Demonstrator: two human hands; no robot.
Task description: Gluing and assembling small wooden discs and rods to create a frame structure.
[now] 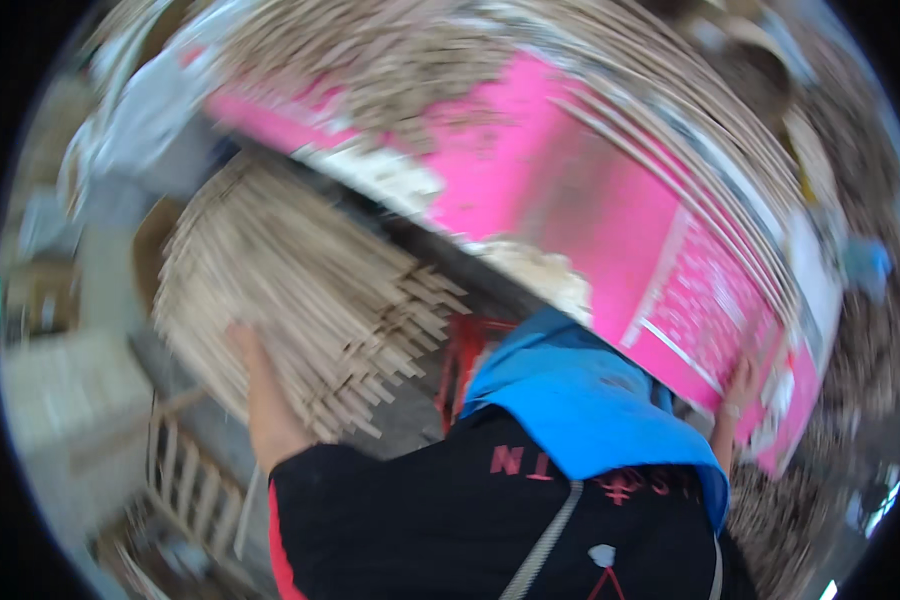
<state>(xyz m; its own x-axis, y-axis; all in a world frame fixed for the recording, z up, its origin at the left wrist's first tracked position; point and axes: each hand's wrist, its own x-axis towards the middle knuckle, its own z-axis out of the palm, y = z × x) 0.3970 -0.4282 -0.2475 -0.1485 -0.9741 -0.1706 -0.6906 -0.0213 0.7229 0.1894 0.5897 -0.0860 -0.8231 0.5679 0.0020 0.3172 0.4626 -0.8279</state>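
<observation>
Far left: brown cardboard box [48, 298], big pale box [65, 395] below it; contents of both too blurred to read. Upper left: white sack [155, 125], can't see inside. Lower left: slatted wooden rack [192, 480].

Left of centre: stick pile [270, 260]. Thin, straight, light brown pieces, packed roughly parallel, right-hand ends stepped and uneven. Left hand [246, 345] rests against the pile's lower left; fingers smeared by motion, can't tell if they grip.

Centre to right: pink tabletop [560, 170], dark smudge mid-way, pale patches on the near edge. Short pieces [420, 90] heaped at upper centre; long sticks [690, 180] along the far side. Blue apron [610, 400] on the wearer, lower centre. Right hand [740, 388] at the table's right end, near the long sticks' ends; finger state can't be told. Right edge: brown heaps [855, 360], blurred.
</observation>
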